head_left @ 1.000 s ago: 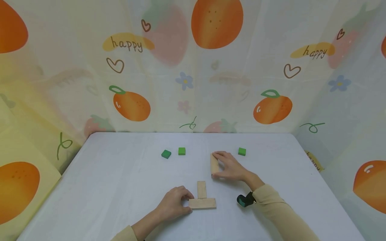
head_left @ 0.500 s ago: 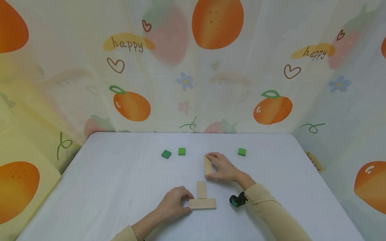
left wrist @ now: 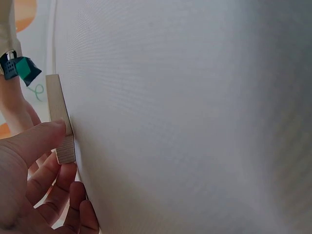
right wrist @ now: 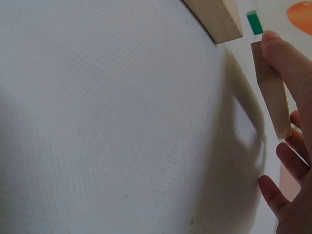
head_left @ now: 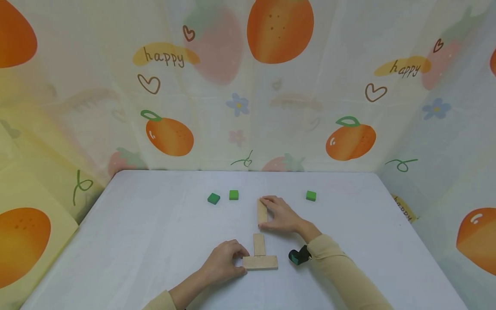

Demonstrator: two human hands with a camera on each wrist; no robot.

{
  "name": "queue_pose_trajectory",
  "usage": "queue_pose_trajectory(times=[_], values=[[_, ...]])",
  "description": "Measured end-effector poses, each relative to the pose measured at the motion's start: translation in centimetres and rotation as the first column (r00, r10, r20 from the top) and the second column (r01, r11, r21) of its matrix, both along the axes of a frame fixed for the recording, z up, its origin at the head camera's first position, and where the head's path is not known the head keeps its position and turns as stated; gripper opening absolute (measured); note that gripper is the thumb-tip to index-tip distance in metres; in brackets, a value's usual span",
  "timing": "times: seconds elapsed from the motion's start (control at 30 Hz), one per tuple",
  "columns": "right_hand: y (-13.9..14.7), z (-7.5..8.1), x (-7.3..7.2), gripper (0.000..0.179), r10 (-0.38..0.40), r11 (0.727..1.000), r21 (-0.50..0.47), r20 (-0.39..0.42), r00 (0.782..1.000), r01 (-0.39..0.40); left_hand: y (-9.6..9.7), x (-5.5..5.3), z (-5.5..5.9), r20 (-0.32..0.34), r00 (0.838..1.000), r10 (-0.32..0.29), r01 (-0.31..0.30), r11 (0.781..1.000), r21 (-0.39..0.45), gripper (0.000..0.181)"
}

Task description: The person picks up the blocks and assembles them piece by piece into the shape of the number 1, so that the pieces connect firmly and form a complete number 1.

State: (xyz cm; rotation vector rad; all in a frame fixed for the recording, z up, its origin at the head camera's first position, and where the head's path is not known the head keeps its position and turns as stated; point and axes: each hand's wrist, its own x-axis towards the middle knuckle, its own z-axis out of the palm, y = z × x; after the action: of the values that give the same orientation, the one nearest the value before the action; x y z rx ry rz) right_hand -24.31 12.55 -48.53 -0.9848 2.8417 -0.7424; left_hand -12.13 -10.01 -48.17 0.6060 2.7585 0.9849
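A plain wooden block (head_left: 260, 262) lies crosswise near the front of the table. My left hand (head_left: 222, 261) pinches its left end, thumb on the near side and fingers on the far side. From the middle of its far side a shorter-looking wooden block (head_left: 259, 244) points away, forming an upside-down T. My right hand (head_left: 283, 217) holds another wooden block (head_left: 262, 213) by its two ends, between thumb and fingertips, just beyond the T and lined up with its stem. In the right wrist view this held block (right wrist: 273, 92) hangs above the tabletop, its shadow below.
Toward the back of the white table (head_left: 155, 224) lie a dark green block (head_left: 213, 198), a lighter green block (head_left: 234, 195) and, farther right, another green block (head_left: 311, 196). A fruit-printed cloth (head_left: 248, 129) stands behind and along both sides. A dark device (head_left: 299, 255) sits on the right wrist.
My right hand has moved left with its wooden block, from right of the T's stem to straight beyond it. The left hand and the T stay where they were.
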Motion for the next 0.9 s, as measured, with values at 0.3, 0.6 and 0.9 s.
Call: queue_pose_trajectory(times=[0.3,0.6,0.9], values=[[-0.7,0.2,0.2,0.082,-0.002,1.0,0.021,0.011,1.0,0.002,-0.1,-0.1,-0.2,0.004,1.0,0.0,0.0,1.0,-0.004,0.029],[-1.1,-0.3,0.1,0.082,-0.018,0.998,0.065,-0.005,1.0,0.018,0.0,-0.1,-0.1,-0.001,1.0,0.001,-0.001,1.0,-0.007,0.029],[-1.5,-0.3,0.2,0.082,-0.026,0.996,0.09,-0.008,1.0,0.027,0.1,0.0,0.2,0.003,1.0,0.002,-0.002,1.0,-0.012,0.028]])
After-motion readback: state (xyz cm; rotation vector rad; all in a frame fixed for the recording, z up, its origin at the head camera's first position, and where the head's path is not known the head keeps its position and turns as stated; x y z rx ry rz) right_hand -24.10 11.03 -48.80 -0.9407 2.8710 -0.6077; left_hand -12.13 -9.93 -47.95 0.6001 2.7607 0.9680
